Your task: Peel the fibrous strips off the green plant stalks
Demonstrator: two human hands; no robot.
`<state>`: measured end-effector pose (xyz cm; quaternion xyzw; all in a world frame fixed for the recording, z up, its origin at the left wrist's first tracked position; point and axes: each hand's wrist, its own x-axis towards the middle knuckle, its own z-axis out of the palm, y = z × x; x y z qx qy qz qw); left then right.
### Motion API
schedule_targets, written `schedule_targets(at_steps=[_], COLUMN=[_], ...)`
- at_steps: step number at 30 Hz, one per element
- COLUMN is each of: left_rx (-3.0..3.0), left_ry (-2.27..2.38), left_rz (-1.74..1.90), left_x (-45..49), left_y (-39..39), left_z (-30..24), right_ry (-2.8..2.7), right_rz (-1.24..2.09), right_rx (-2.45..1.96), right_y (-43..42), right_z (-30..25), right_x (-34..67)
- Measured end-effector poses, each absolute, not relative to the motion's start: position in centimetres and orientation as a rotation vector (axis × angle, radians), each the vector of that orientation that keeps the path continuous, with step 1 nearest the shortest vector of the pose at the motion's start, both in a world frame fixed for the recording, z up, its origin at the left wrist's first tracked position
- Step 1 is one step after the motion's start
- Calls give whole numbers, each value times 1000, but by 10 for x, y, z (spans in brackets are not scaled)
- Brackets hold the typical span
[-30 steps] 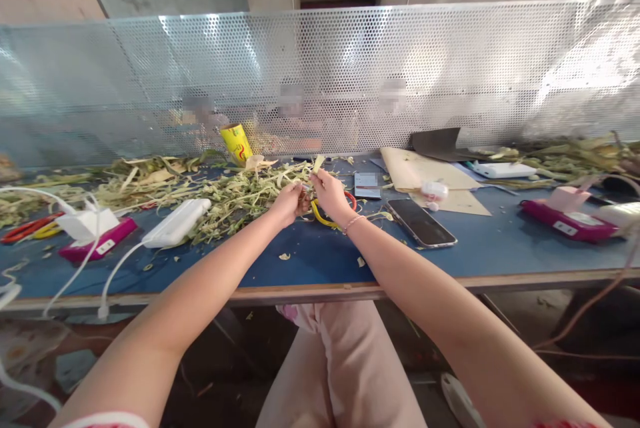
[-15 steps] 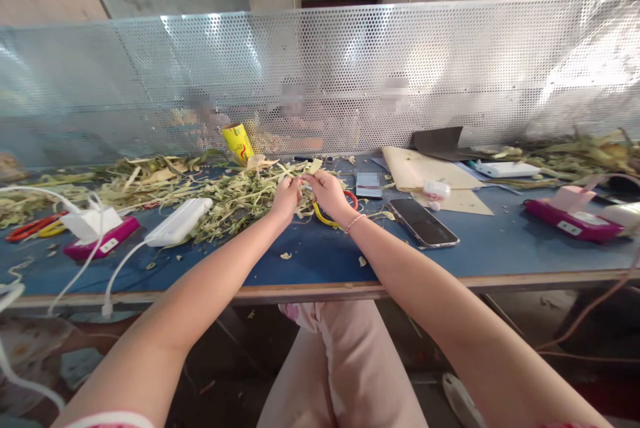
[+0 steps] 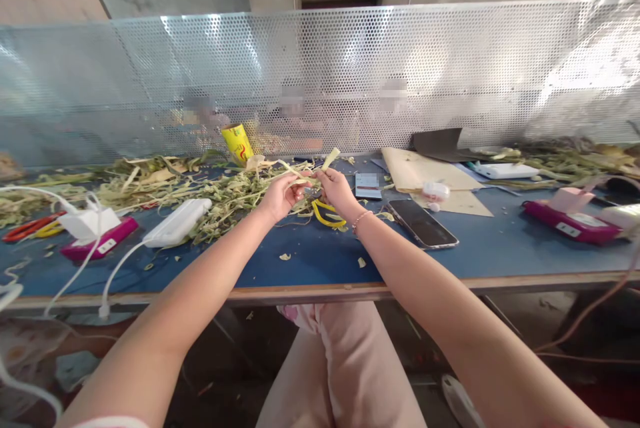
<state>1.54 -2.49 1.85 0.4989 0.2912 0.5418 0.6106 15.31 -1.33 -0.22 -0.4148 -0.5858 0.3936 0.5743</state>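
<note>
Above the blue table, my right hand [image 3: 338,192] is closed on a pale green plant strip [image 3: 331,159], whose broad end sticks up past the fingers. My left hand [image 3: 281,197] is just to its left, thumb and fingers pinched on thin pale strands that run between the two hands. Fine detail at the fingertips is partly hidden. A heap of dried plant stems and leaves [image 3: 233,196] lies beyond and left of my left hand. Under my right hand is a yellow loop handle [image 3: 329,216] of a tool, partly covered by the hand.
A phone [image 3: 423,223], an earbud case [image 3: 435,192] and brown paper [image 3: 425,171] lie to the right. White power bank [image 3: 179,223] and magenta power strip [image 3: 100,241] sit left; another magenta strip [image 3: 573,223] is right. A yellow tube [image 3: 238,145] stands before the perforated metal screen [image 3: 350,81].
My hands have moved slightly apart, the left one shifting left and turning its fingers up. The strip in my right hand now rises higher. The tool's red part is no longer visible.
</note>
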Motion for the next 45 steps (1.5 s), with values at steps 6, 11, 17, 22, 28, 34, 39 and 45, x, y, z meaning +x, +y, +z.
schedule_targets(at_steps=[6,11,17,22,28,34,39,45], left_rx=[1312,1399,1492,1553,1435,1289,1236,1232], left_ry=[624,758,885,845,832,950,977,967], left_rz=[1237,1259,1172,953,963,1173,1309,1313], left_x=[18,19,17,18,20,18,16,19], left_y=[-25,-24,-23,-28,-26,-19,-17,-16], left_z=[14,13,10,9,6,9,13,8], right_ry=[-1354,-1349,-1320,-1368,-1489,-1561,-1933,-2158], right_rz=[1073,1175,1194,1108,1098,379,-57,-197], right_rx=[-956,-886,-850,-802,-786,-1076,-862,-745], right_y=[-15,-18,-19,-16,-13,-3,-12,-19], right_z=[0,2,5,1,-3,-7,-5,-6], right_x=[156,155,155,157,155,161,165,159])
